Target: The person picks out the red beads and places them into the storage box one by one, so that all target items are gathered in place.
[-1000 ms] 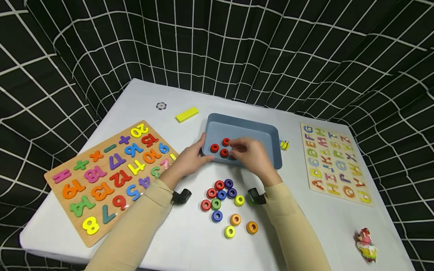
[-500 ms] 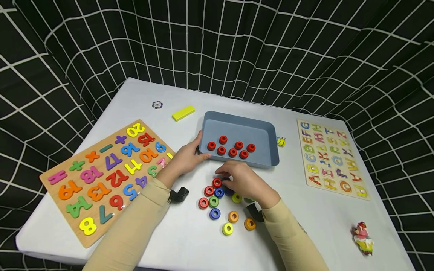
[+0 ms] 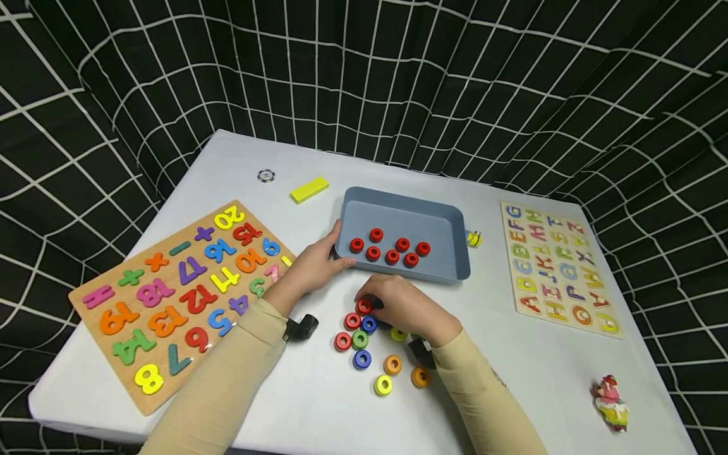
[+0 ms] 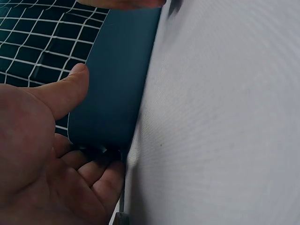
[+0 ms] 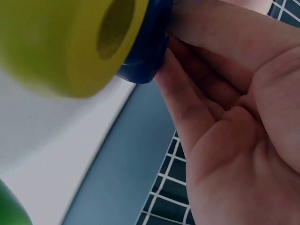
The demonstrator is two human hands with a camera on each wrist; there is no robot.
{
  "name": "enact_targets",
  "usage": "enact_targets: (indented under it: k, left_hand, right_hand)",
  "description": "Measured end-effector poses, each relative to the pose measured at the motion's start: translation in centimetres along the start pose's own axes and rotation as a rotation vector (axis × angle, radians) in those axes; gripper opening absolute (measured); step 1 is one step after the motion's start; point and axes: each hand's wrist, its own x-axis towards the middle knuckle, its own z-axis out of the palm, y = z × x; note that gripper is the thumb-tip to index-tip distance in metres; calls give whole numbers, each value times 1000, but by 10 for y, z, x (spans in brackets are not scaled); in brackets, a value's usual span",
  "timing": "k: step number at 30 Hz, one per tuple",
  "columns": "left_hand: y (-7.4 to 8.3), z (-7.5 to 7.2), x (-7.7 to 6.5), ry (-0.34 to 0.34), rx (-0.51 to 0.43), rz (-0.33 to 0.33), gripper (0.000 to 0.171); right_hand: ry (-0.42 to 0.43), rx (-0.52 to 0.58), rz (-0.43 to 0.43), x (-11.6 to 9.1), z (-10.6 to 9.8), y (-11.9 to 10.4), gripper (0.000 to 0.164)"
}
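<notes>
In the head view my left hand [image 3: 311, 268] holds the near left corner of a blue-grey tray [image 3: 409, 208]. Its thumb lies against the tray's front wall [image 4: 115, 70] in the left wrist view, with the fingers curled round the corner. Several red ring beads [image 3: 392, 256] stand along the tray's near side. My right hand [image 3: 406, 308] reaches into the loose beads before the tray, fingers and thumb either side of a red bead [image 3: 363, 307]. In the right wrist view a yellow bead [image 5: 75, 47] and a blue bead [image 5: 152, 42] hide the fingertips.
Loose red, blue, green [image 3: 359, 340], yellow and orange [image 3: 392, 364] beads lie near the right hand. A number board [image 3: 153, 253] is at left, an alphabet board [image 3: 560, 268] at right. A yellow block [image 3: 309, 189], poker chip [image 3: 266, 176], bee toy [image 3: 474, 239] and figurine [image 3: 611, 403] lie around.
My right hand has left the red beads in the tray and come back toward me to the loose beads, where its fingers have closed about a red one. The left hand keeps its grip.
</notes>
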Motion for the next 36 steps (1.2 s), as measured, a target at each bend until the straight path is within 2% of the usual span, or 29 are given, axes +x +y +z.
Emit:
enact_targets:
  k: [7, 11, 18, 22, 26, 30, 33, 36]
  left_hand:
    - [0, -1, 0, 0, 6, 1, 90]
    - [-1, -1, 0, 3, 9, 1, 90]
    - [-1, -2, -1, 0, 6, 9, 90]
    - [0, 0, -1, 4, 11, 14, 90]
    - [1, 0, 0, 9, 8, 21, 91]
    - [-1, 0, 0, 2, -1, 16, 91]
    - [0, 2, 1, 2, 4, 11, 91]
    - [-1, 3, 1, 4, 6, 12, 90]
  right_hand:
    - [47, 55, 35, 1, -1, 4, 27]
    - [35, 86, 29, 4, 2, 5, 31]
    - [26, 130, 48, 8, 6, 4, 27]
    - [96, 185, 75, 1, -7, 9, 28]
    - [252, 234, 172, -10, -27, 28, 30]
    - [388, 229, 349, -23, -40, 56, 31]
    - [423, 213, 470, -32, -39, 76, 32]
    - [412, 212, 556, -36, -33, 90, 37]
